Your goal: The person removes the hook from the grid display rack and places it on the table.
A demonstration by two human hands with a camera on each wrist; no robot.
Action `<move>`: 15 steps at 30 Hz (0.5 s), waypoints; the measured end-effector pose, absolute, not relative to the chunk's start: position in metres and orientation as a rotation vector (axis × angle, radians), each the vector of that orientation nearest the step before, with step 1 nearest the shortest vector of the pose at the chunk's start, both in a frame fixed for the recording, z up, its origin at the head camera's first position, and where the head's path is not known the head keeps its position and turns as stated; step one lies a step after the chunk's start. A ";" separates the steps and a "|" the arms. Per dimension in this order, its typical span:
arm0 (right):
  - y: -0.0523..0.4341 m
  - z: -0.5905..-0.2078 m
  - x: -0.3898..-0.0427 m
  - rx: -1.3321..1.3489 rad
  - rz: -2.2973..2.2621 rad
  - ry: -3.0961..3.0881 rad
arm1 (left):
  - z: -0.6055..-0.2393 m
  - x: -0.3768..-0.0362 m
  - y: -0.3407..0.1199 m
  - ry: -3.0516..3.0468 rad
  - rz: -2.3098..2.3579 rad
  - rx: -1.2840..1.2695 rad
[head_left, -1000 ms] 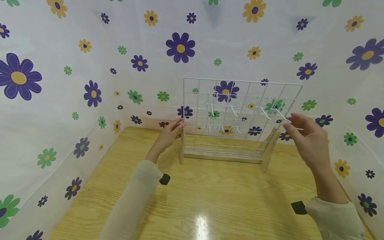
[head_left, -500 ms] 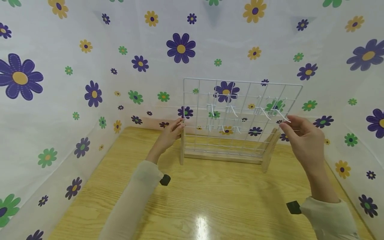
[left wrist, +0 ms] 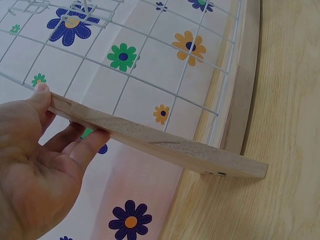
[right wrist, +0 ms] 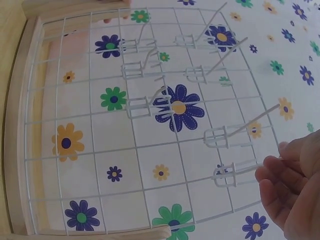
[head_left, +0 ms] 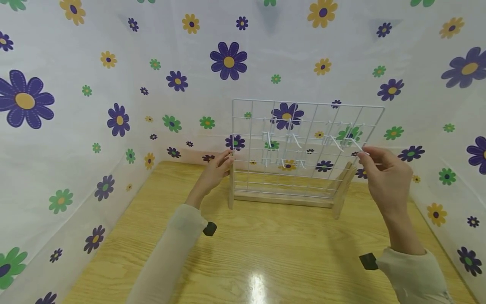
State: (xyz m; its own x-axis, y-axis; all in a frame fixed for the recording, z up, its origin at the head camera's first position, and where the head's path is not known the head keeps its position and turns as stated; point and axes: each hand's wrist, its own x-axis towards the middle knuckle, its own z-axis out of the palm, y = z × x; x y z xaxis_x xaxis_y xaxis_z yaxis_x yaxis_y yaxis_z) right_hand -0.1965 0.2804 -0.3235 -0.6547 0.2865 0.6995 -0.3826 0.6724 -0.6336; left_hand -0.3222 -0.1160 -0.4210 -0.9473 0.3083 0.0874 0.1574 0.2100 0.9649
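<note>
We see a white wire grid panel (head_left: 303,143) standing upright in a pale wooden base (head_left: 282,198) at twelve o'clock on the table. Several white wire hooks (right wrist: 235,172) hang on it, prongs jutting toward us, clustered centre and toward three o'clock.

flowered walls (head_left: 114,84), glossy wooden table (head_left: 265,253)

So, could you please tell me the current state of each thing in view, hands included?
Wire grid rack: upright on the table in its wooden frame.
Left wooden post: held by the left hand.
Left hand: gripping the post, thumb on top.
Right hand: pinching the tip of a hook.
Pinched hook: clipped to the grid, sticking out.
Other hooks: hanging on the grid, untouched.
Table: bearing the rack.
</note>
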 end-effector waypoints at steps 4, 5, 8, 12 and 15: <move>0.280 -0.323 -0.197 0.085 0.996 -2.023 | -0.421 -0.322 -0.116 2.345 1.845 0.451; 0.280 -0.323 -0.197 0.087 0.989 -2.018 | -0.421 -0.322 -0.116 2.345 1.843 0.457; 0.280 -0.323 -0.197 0.095 0.969 -2.005 | -0.421 -0.323 -0.116 2.352 1.834 0.466; 0.281 -0.322 -0.197 0.103 0.931 -2.000 | -0.424 -0.324 -0.117 2.378 1.812 0.464; 0.282 -0.322 -0.198 0.110 0.901 -1.993 | -0.425 -0.325 -0.117 2.390 1.800 0.471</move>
